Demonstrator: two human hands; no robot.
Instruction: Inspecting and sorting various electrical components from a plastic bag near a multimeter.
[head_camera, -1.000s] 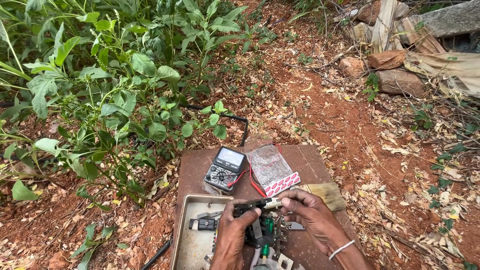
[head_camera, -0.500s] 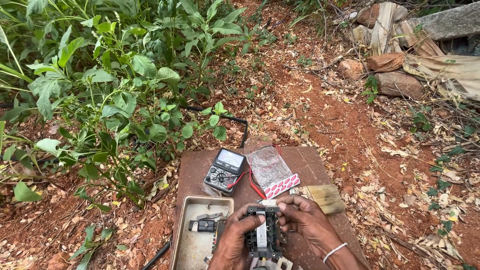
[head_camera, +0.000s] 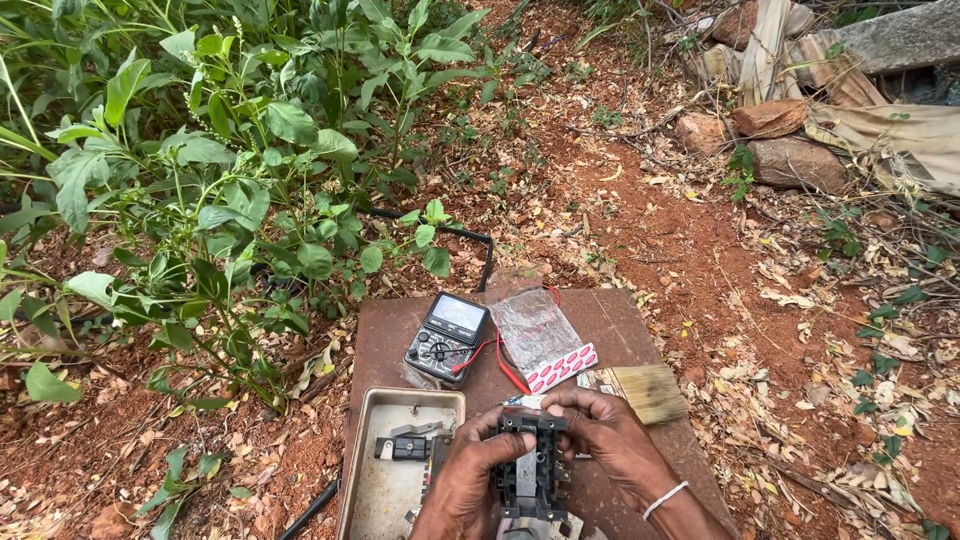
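A black electrical component (head_camera: 531, 470), upright and blocky, is gripped from both sides over the near edge of a rusty brown metal plate (head_camera: 620, 330). My left hand (head_camera: 466, 482) clasps its left side and my right hand (head_camera: 605, 443), with a pale bangle at the wrist, clasps its right side. Just left of the hands sits an open beige metal box (head_camera: 385, 485) holding small black and metal parts. Beyond the hands lie a black multimeter (head_camera: 448, 338) with red leads, a clear plastic packet (head_camera: 543, 342) with a red-patterned strip, and a flat paintbrush (head_camera: 645, 388).
Leafy green plants (head_camera: 230, 190) crowd the left side. Red soil with dry leaves surrounds the plate. Rocks (head_camera: 790, 160), boards and cloth lie at the top right. A black cable (head_camera: 470, 240) runs behind the multimeter and another one (head_camera: 310, 510) passes beside the box.
A second ago my right hand held a thin tool over the box area. Both hands have since closed around the black component and raised it upright.
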